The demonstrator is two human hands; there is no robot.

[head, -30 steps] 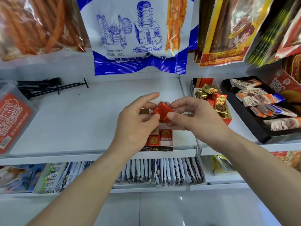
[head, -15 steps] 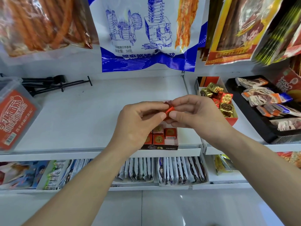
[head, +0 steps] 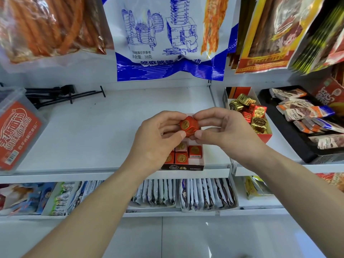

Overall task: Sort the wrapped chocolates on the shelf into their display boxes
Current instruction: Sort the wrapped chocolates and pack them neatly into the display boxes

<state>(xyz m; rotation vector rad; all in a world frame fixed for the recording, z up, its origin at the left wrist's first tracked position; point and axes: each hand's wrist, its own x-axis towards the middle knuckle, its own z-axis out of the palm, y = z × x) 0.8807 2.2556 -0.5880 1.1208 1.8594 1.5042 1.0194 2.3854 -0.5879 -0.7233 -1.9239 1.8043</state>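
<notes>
A red foil-wrapped chocolate [head: 188, 126] with a gold seal is pinched between my left hand [head: 158, 138] and my right hand [head: 223, 131], each with thumb and fingers on one side of it. It hangs just above a small display box [head: 202, 162] at the shelf's front edge, where several red chocolates [head: 195, 151] stand in rows; my left hand hides part of the box. To the right, a second display box [head: 268, 135] holds a mixed heap of gold chocolates [head: 258, 122] and red chocolates [head: 259, 111].
A black tray [head: 290, 138] of wrapped bars lies at the far right. A clear tub with a red label [head: 16, 131] stands at the left, black metal hooks [head: 61, 94] behind it. Snack bags [head: 167, 38] hang overhead. The white shelf [head: 89, 131] has a lower shelf of packets beneath.
Both hands have turned the red chocolate between their fingers; its gold seal now faces me. The hands have stayed above the small box.
</notes>
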